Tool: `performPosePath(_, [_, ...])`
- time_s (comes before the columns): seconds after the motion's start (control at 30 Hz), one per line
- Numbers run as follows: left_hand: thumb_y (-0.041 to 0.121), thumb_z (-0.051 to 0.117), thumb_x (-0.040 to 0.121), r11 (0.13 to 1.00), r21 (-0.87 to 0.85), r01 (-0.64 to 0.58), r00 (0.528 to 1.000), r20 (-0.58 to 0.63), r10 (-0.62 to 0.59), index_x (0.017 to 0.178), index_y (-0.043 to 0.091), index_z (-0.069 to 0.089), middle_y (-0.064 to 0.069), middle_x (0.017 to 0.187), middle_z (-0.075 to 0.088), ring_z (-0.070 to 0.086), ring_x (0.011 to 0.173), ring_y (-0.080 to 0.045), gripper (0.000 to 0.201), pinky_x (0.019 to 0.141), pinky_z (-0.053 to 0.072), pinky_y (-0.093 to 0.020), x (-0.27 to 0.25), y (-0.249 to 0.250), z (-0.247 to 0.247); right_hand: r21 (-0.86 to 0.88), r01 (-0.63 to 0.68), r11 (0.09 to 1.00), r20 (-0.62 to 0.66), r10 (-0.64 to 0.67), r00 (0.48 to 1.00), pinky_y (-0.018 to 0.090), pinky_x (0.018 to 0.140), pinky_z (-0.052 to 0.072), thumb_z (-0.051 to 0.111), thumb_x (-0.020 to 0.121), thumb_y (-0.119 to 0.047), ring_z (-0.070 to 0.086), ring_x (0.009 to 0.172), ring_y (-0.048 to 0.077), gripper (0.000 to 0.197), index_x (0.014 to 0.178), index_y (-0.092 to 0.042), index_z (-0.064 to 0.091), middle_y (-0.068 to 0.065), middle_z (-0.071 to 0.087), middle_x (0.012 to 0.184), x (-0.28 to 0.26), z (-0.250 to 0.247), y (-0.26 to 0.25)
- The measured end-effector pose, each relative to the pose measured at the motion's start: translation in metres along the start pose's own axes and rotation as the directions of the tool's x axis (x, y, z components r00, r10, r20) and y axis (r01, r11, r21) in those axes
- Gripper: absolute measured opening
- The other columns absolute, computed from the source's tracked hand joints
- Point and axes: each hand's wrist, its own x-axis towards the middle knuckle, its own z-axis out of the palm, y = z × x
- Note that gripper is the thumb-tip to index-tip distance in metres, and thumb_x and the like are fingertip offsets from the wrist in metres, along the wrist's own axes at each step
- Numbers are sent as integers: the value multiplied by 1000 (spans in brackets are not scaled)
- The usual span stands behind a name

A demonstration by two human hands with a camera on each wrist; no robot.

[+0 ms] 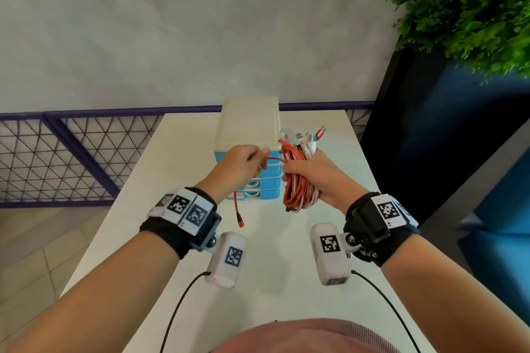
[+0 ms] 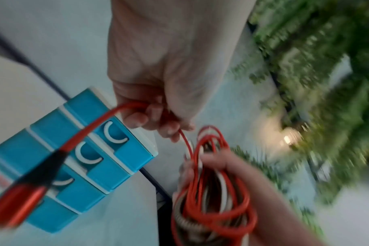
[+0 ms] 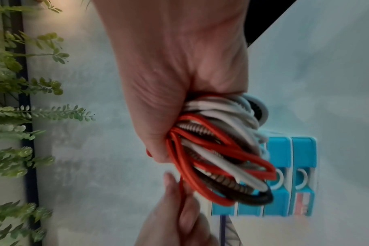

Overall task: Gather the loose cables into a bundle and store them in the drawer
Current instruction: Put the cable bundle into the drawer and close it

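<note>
My right hand (image 1: 308, 172) grips a looped bundle of red, white and braided cables (image 1: 295, 180), held up above the white table (image 1: 286, 238); plugs stick out of its top. In the right wrist view the bundle (image 3: 217, 149) fills my fist. My left hand (image 1: 243, 162) pinches the loose red cable (image 1: 274, 158) that runs from the bundle; its tail with a red plug (image 1: 240, 221) hangs down below the hand. Behind both hands stands a small blue drawer unit (image 1: 269, 180) with a cream top; its drawers (image 2: 107, 138) are closed.
A green plant (image 1: 470, 11) in a dark planter stands at the right of the table. A purple metal railing (image 1: 71, 152) runs behind and left. The table's left edge drops to a wooden floor (image 1: 34, 252).
</note>
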Motion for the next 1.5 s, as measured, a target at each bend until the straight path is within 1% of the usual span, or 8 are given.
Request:
performPosePath(0.23, [21,42,100,489,-698,523,849,474,-232,87,14,58,5,60,53,51,49,-7,23,52,50,-19,-4,-2,-15,-19,62,998,-109,-64,992,35,73,59,67,87,-12,67,72,17,11,91,-14,57,7,64,79,14,-17,3])
performPosePath(0.47, [26,66,86,568,-651,504,853,480,-206,80,10,67,3,65,67,61,54,-4,17,51,54,-16,-3,30,-1,250,54,967,56,-70,996,30,69,56,61,83,-51,65,69,15,39,94,-13,57,1,63,73,12,11,2])
performPosePath(0.7, [17,64,88,435,-744,507,861,463,-212,81,4,65,-2,64,66,64,53,-7,15,56,57,-17,-5,29,3,556,-187,810,212,79,974,33,71,52,64,83,-43,62,73,22,41,101,-6,64,11,62,86,4,9,3])
performPosePath(0.93, [4,56,92,711,-633,306,951,246,-190,100,3,66,-4,72,70,68,64,-9,12,66,57,-19,-15,19,19,263,-101,960,152,62,986,28,55,55,65,89,-10,64,51,17,8,88,-2,66,7,64,60,5,11,0])
performPosePath(1.07, [7,50,96,781,-566,263,951,290,-110,109,8,66,-5,97,74,71,87,-12,21,81,57,-23,-21,9,4,148,-118,982,108,103,989,36,68,59,65,87,-7,69,66,24,4,89,-4,63,12,69,75,12,5,-6])
performPosePath(1.2, [9,59,89,983,57,-173,985,-18,174,112,23,60,7,108,67,64,98,-8,27,89,51,-30,-23,-1,-21,22,-213,977,173,206,963,32,63,59,60,88,-2,69,63,21,6,94,-2,61,11,69,74,17,-1,-19])
performPosePath(1.37, [32,74,74,313,751,-581,742,332,582,149,17,21,-2,159,17,15,147,-21,94,118,19,-44,-17,-10,-26,-337,-185,923,387,315,867,26,60,58,58,87,2,67,60,16,6,91,2,62,12,67,73,12,16,-39])
performPosePath(1.5, [43,69,77,210,681,-702,602,409,686,142,11,34,-4,139,49,39,136,-23,80,118,13,-44,-1,-11,-24,-457,-146,877,461,375,804,26,67,57,59,90,-4,67,66,14,5,92,-1,63,9,67,77,8,26,-43])
